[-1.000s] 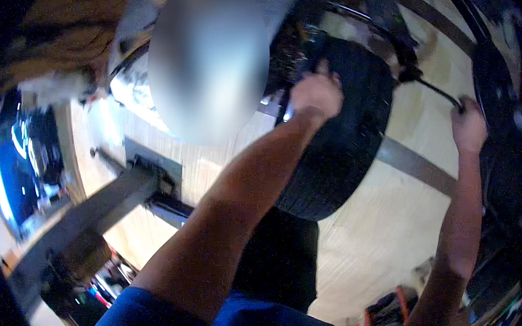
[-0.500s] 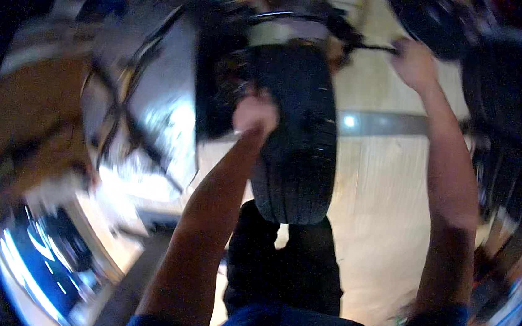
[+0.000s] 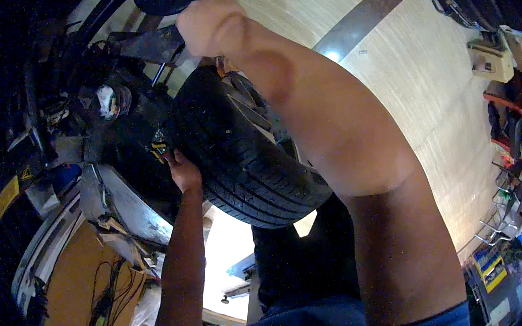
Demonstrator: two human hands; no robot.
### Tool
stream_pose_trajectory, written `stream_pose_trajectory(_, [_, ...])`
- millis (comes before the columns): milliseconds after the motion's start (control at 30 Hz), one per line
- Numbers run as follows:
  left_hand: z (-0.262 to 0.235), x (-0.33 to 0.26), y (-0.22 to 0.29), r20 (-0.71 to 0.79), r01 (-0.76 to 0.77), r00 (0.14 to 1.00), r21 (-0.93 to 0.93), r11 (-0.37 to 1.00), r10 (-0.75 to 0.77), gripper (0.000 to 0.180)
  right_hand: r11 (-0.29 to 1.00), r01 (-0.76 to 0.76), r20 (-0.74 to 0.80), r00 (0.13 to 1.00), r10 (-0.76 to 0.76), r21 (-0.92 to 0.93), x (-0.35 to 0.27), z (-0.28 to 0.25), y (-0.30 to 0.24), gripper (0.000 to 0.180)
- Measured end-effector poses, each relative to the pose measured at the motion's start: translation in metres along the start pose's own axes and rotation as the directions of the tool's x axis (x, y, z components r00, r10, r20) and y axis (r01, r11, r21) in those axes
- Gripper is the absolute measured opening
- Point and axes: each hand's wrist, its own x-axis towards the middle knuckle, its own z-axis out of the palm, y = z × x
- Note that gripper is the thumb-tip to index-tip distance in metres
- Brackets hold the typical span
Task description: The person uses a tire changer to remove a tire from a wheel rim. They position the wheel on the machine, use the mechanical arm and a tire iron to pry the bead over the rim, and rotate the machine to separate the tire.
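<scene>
A black tyre (image 3: 242, 167) on a spoked wheel (image 3: 247, 103) stands tilted in front of me. My left hand (image 3: 184, 174) is at its left side, fingers curled by a small black-and-yellow piece (image 3: 159, 150); what it grips is too dark to make out. Over the wheel's far side reaches my right arm, its hand (image 3: 210, 25) closed in a fist near a dark metal arm (image 3: 144, 44). The wrist and back of the hand hide whatever the fingers hold.
Dark vehicle parts and a light round part (image 3: 110, 101) lie left of the tyre. A brown board with black cables (image 3: 113, 287) sits lower left. At right are a beige case (image 3: 492, 62), a red rack (image 3: 513, 117) and a yellow-and-blue box (image 3: 490, 270).
My view has swung round, so the tyre now appears tilted and farther left. My right hand, earlier on a dark bar at the right, now appears beyond the wheel. My left hand appears lower left.
</scene>
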Motion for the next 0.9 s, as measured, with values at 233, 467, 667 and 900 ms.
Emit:
stream_pose_trajectory(233, [-0.004, -0.003, 0.048, 0.161, 0.295, 0.951, -0.236, 0.926, -0.262, 0.058, 0.998, -0.066, 0.047, 0.997, 0.064, 0.024, 0.000, 0.005, 0.008, 0.022])
stream_pose_trajectory(467, [0.003, 0.008, -0.006, 0.050, 0.150, 0.989, -0.199, 0.969, -0.143, 0.065, 1.000, -0.019, -0.041, 0.999, 0.020, 0.007, 0.009, -0.001, -0.009, 0.022])
stream_pose_trajectory(667, [-0.011, 0.005, 0.026, 0.144, 0.290, 0.954, -0.206, 0.934, -0.265, 0.068, 1.000, -0.012, -0.136, 0.991, 0.016, 0.026, 0.002, 0.007, -0.003, 0.024])
stream_pose_trajectory(900, [0.010, 0.010, 0.017, 0.156, 0.238, 0.965, -0.174, 0.956, -0.211, 0.067, 0.997, -0.066, -0.062, 0.996, 0.069, 0.038, 0.010, 0.020, 0.004, 0.023])
